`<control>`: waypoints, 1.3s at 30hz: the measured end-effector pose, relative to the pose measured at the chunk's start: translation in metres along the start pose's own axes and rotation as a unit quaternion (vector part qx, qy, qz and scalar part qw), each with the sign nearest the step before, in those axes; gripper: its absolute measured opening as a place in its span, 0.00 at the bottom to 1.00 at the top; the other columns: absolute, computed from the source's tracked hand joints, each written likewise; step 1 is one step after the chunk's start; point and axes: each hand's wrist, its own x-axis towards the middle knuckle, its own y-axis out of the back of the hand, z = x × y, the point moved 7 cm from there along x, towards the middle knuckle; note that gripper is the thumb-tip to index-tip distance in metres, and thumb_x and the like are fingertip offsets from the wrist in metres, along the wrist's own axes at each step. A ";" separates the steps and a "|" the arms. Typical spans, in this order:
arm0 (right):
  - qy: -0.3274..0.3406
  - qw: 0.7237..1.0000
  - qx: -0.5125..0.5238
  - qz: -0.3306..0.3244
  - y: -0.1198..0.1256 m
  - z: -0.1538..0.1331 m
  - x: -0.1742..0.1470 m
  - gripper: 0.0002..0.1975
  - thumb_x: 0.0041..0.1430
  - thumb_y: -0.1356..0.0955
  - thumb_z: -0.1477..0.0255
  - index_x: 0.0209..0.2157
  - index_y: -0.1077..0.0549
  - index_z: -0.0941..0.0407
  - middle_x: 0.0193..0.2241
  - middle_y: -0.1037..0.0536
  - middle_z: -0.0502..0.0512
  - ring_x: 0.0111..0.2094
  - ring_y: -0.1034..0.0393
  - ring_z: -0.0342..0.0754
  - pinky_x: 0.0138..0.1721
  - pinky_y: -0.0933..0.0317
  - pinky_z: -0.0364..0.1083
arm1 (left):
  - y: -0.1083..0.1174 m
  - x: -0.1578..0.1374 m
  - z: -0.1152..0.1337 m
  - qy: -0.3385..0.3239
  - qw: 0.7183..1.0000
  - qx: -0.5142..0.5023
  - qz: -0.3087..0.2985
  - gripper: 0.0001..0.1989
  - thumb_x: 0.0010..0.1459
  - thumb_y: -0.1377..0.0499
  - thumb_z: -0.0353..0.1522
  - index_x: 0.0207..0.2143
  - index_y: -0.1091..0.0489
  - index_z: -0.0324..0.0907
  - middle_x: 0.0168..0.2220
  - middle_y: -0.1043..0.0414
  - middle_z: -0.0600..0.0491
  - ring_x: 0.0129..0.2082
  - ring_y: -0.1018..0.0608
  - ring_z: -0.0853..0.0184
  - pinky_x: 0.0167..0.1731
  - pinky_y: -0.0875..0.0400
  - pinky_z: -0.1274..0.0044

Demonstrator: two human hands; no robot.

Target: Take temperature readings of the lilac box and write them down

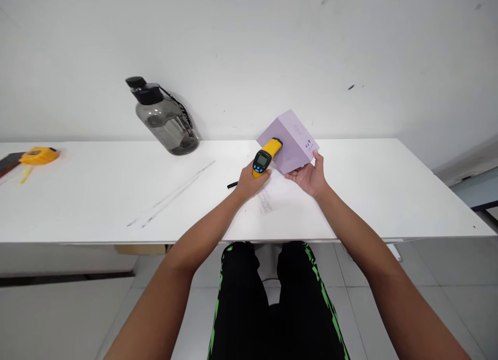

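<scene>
Readable overall: no word or number I can make out for sure.
Purple box [290, 144] I hold: short, bold dark marks [308, 143] aslant near one corner, a line of tiny print beside them, fainter print farther up the same face; letters unclear.
Thermometer gun [266, 156] I grip: grey screen [262, 160]; any figures too small for me.
Bottle strap [182, 114]: pale lettering on black, brand unclear.
White tabletop [373, 194]: faint lines of script [265, 200], illegible.
</scene>
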 end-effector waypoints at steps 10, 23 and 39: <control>0.000 1.000 0.012 0.008 0.001 0.003 0.002 0.32 0.49 0.34 0.42 0.47 0.34 0.50 0.37 0.23 0.56 0.35 0.25 0.53 0.33 0.26 0.53 | 0.001 -0.001 -0.002 0.005 1.000 0.001 0.005 0.17 0.51 0.36 0.41 0.40 0.28 0.41 0.34 0.25 0.52 0.32 0.26 0.66 0.36 0.29 0.73; 0.154 0.983 -0.031 0.091 0.008 -0.023 -0.011 0.28 0.47 0.31 0.45 0.46 0.35 0.45 0.41 0.25 0.50 0.38 0.26 0.49 0.34 0.24 0.51 | 0.004 -0.003 -0.003 0.015 1.000 0.002 0.002 0.17 0.51 0.37 0.45 0.36 0.31 0.43 0.31 0.27 0.54 0.30 0.27 0.66 0.33 0.31 0.74; 0.332 0.797 -0.383 0.330 0.034 -0.075 -0.044 0.47 0.45 0.26 0.57 0.64 0.48 0.45 0.66 0.48 0.63 0.64 0.42 0.60 0.57 0.35 0.60 | 0.014 -0.001 0.006 0.015 0.998 0.050 0.021 0.22 0.51 0.36 0.47 0.44 0.30 0.45 0.36 0.24 0.52 0.36 0.24 0.62 0.37 0.31 0.72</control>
